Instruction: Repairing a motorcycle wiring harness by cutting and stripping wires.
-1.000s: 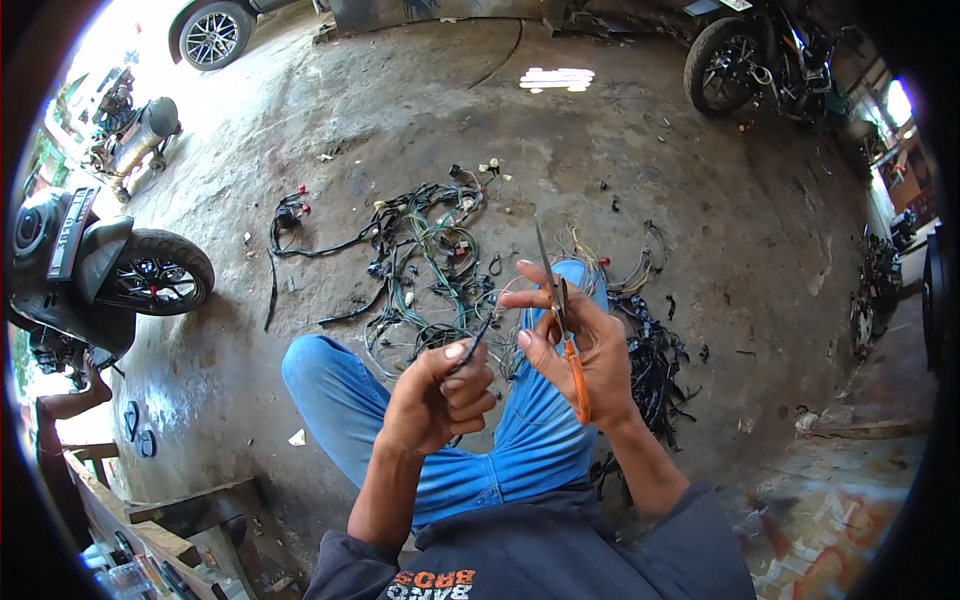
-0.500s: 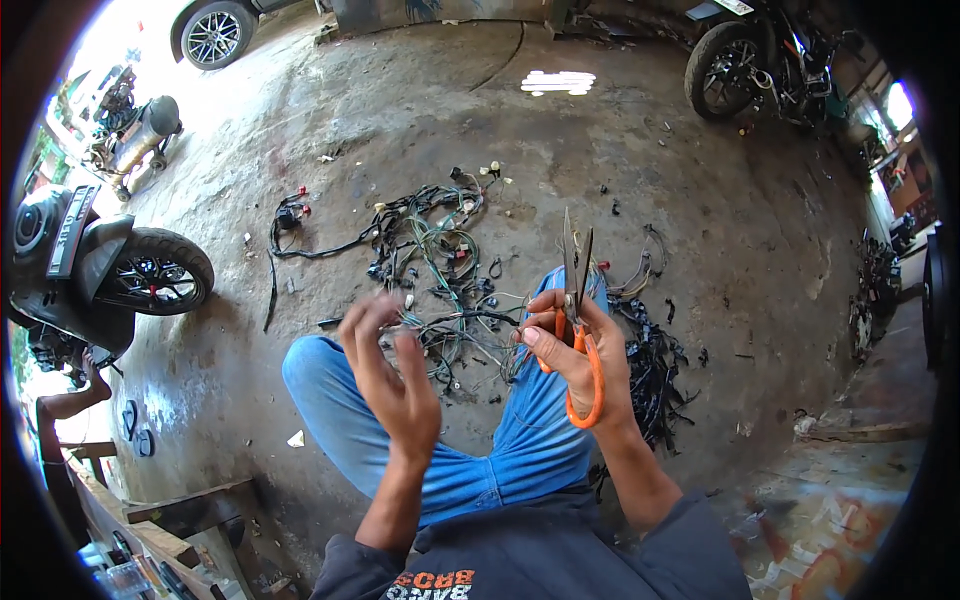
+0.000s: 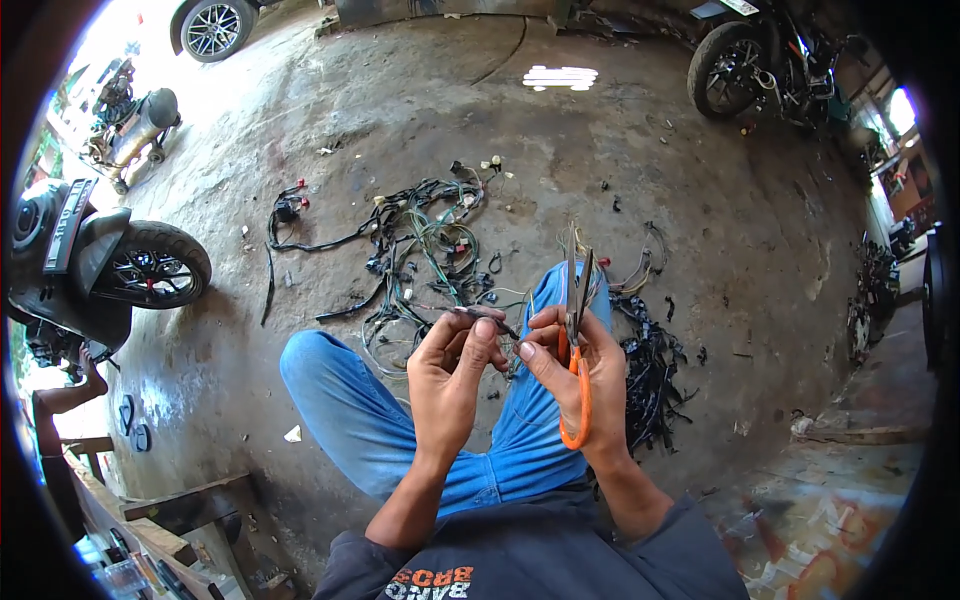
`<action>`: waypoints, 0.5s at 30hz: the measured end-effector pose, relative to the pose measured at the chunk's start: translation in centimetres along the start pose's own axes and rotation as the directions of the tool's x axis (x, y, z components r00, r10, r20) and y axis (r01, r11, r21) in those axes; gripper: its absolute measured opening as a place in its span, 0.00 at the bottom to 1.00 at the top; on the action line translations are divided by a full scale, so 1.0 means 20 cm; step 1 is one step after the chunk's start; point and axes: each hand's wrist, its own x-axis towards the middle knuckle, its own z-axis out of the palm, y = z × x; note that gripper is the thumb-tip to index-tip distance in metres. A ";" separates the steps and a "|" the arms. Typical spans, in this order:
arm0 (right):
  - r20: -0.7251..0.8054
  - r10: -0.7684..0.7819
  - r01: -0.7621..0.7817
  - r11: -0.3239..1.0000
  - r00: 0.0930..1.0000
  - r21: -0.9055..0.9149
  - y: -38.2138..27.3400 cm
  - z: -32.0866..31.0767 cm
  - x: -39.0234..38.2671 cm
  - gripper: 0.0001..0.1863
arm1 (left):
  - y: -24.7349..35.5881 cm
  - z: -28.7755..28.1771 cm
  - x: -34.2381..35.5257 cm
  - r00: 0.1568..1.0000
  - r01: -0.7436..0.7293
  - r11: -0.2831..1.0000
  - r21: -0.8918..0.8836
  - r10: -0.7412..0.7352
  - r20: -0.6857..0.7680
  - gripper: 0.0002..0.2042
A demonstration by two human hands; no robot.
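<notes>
My left hand (image 3: 446,390) pinches a dark, wrapped wire (image 3: 509,330) between thumb and fingers over my crossed legs. Close beside it, my right hand (image 3: 597,375) holds scissors with orange handles (image 3: 584,400), their blades pointing away from me and slightly parted. The right thumb and forefinger also meet near the wire's end; whether they grip it is hard to see. Beyond my hands a tangled wiring harness (image 3: 432,235) lies on the floor, with black, green and white strands and small connectors. Part of it is hidden behind my hands.
Black scraps (image 3: 648,380) are heaped beside my right knee. A motorcycle wheel (image 3: 155,265) stands at the left, another motorcycle (image 3: 765,70) at the far right. Sandals (image 3: 134,422) and a wooden bench (image 3: 190,500) are at the lower left. Another person's arm or leg (image 3: 75,392) shows at the left edge.
My left hand has moved right and inward, from open above the harness to pinching the wire beside my right hand. The scissors have turned slightly in my right hand.
</notes>
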 end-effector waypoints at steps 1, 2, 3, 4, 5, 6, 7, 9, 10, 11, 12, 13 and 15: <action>0.010 0.005 -0.006 1.000 1.000 0.017 0.00 0.00 -0.01 0.13 | 0.01 -0.01 0.01 0.996 0.090 0.990 -0.109 -0.089 0.006 0.12; 0.011 0.008 -0.008 1.000 1.000 0.018 0.00 0.01 -0.01 0.13 | 0.01 -0.01 0.01 0.984 0.177 0.960 -0.216 -0.177 0.021 0.11; 0.025 -0.023 0.022 0.999 0.999 0.034 0.00 0.01 -0.02 0.13 | 0.02 -0.03 0.02 0.973 0.230 0.929 -0.289 -0.215 0.082 0.12; 0.035 -0.055 0.053 0.997 0.998 0.048 0.01 0.01 -0.02 0.14 | 0.02 -0.04 0.02 0.973 0.231 0.929 -0.290 -0.216 0.083 0.12; 0.034 -0.054 0.052 0.998 0.998 0.046 0.01 0.01 -0.02 0.14 | 0.01 -0.05 0.03 0.943 0.333 0.860 -0.388 -0.307 0.129 0.12; 0.040 -0.097 0.095 0.994 0.995 0.045 0.01 0.01 -0.03 0.15 | 0.01 -0.05 0.03 0.903 0.428 0.770 -0.474 -0.388 0.185 0.13; 0.048 -0.140 0.138 0.989 0.989 0.045 0.02 0.01 -0.03 0.15 | 0.00 -0.06 0.02 0.878 0.473 0.725 -0.501 -0.433 0.203 0.12; 0.031 -0.156 0.155 0.987 0.987 0.051 0.06 0.01 -0.03 0.16 | 0.02 -0.05 0.01 0.847 0.524 0.653 -0.547 -0.467 0.255 0.12; 0.012 -0.173 0.172 0.983 0.985 0.055 0.08 0.01 -0.03 0.16 | 0.02 -0.05 0.00 0.812 0.573 0.573 -0.586 -0.495 0.310 0.11; 0.012 -0.172 0.171 0.984 0.985 0.056 0.09 0.03 -0.04 0.16 | 0.01 -0.04 0.00 0.798 0.578 0.517 -0.632 -0.520 0.304 0.11; -0.018 -0.189 0.190 0.979 0.982 0.079 0.10 0.05 -0.04 0.16 | -0.03 -0.05 -0.01 0.798 0.578 0.517 -0.632 -0.521 0.304 0.11; -0.047 -0.207 0.210 0.972 0.977 0.102 0.11 0.06 -0.04 0.17 | -0.06 -0.05 0.00 0.815 0.556 0.536 -0.635 -0.501 0.291 0.11; -0.060 -0.204 0.209 0.975 0.977 0.079 0.13 0.06 -0.04 0.17 | -0.07 -0.03 -0.02 0.832 0.534 0.555 -0.638 -0.479 0.280 0.11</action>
